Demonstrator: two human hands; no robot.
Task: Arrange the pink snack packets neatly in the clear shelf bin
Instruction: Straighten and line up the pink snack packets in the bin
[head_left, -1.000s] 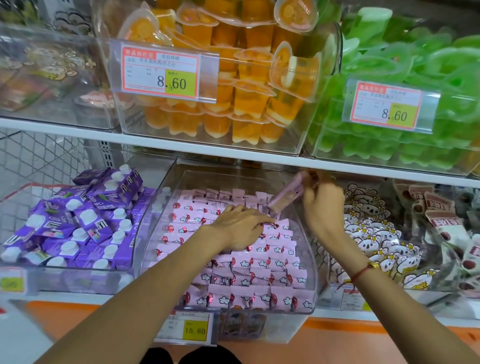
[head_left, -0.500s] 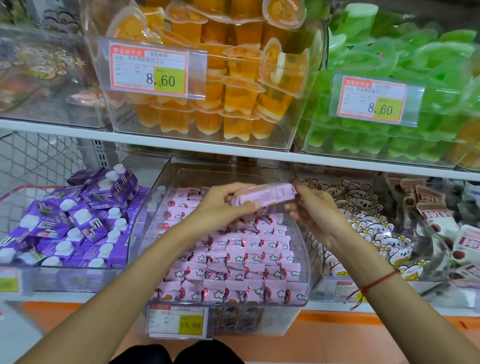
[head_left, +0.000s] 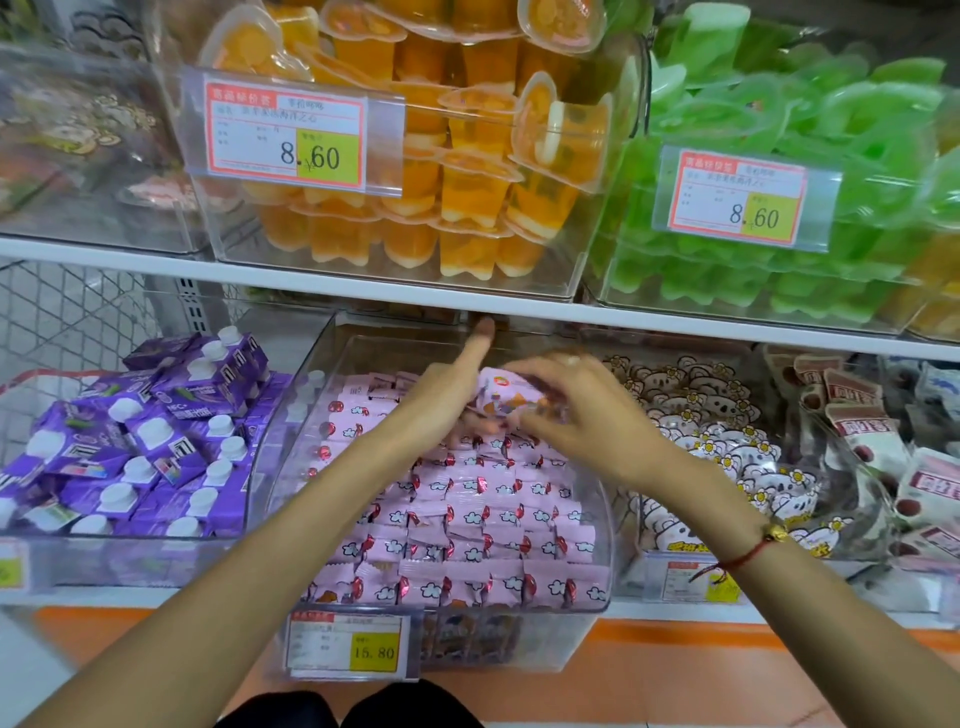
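Note:
A clear shelf bin (head_left: 607, 551) on the lower shelf holds several pink snack packets (head_left: 483, 525) laid in overlapping rows. Above the back of the bin, both hands meet on one pink packet (head_left: 506, 397) that shows an orange picture. My left hand (head_left: 441, 402) holds its left end, thumb sticking up toward the shelf above. My right hand (head_left: 582, 410) curls over its right end, blurred by motion. The rear rows of packets are hidden under my hands.
A bin of purple drink cartons (head_left: 140, 452) stands to the left, a bin of bear-face packets (head_left: 727, 457) to the right. The white shelf board (head_left: 363, 293) above carries orange jelly cups (head_left: 441, 171) and green jelly cups (head_left: 805, 182). A yellow price tag (head_left: 353, 649) hangs on the bin's front.
The pink packet held level between both hands has come down and turned, now showing its printed face. My right hand has closed over its end. My left thumb has lifted.

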